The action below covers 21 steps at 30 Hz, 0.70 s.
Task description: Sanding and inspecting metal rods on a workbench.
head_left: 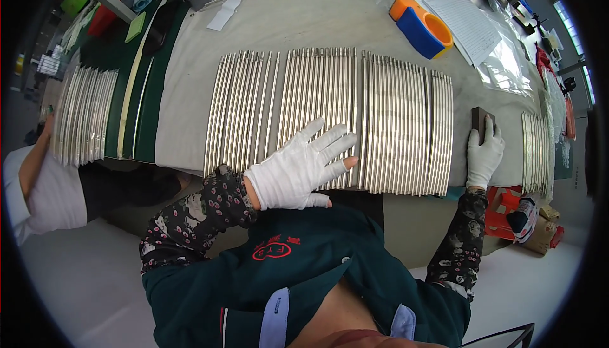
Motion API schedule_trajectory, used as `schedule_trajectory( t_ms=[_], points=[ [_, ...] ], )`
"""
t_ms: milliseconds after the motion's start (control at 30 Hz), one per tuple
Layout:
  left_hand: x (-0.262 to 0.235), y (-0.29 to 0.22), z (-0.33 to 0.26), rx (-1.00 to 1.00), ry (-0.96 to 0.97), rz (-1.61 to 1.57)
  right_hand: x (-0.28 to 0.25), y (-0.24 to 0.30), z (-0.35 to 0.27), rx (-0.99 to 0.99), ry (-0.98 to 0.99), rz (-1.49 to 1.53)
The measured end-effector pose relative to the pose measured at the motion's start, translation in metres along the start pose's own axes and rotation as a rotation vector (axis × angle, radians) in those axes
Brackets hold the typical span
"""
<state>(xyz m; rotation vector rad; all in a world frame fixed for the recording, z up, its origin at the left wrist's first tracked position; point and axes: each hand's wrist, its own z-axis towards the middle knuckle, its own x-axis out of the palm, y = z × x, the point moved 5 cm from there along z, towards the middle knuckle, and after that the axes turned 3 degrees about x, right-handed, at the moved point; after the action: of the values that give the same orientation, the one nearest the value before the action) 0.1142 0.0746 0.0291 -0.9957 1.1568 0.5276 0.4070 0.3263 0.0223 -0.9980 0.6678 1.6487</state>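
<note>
Both of your gloved hands were busy: your left hand (298, 167) lay flat, fingers spread, on the row of metal rods (330, 119) across the worktop (330, 21), while your right hand (485, 151) clasped a small dark block (480, 119) beside them, seemingly mid-sorting, with steady pressure needed next.

The gloved left hand (298, 167) lay flat, fingers spread, on the metal rods (330, 119) — the gloved right hand (484, 151) rested just right of them.
</note>
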Motion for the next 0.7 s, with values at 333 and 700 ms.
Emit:
schedule_trajectory(
  t_ms=[333, 700],
  points=[
    [-0.004, -0.003, 0.008, 0.008, -0.008, -0.002, 0.001, 0.001, 0.001, -0.001, 0.001, 0.007],
    [-0.002, -0.008, 0.02, 0.006, -0.006, 0.039, 0.002, 0.002, 0.002, -0.011, 0.005, 0.026]
  ],
)
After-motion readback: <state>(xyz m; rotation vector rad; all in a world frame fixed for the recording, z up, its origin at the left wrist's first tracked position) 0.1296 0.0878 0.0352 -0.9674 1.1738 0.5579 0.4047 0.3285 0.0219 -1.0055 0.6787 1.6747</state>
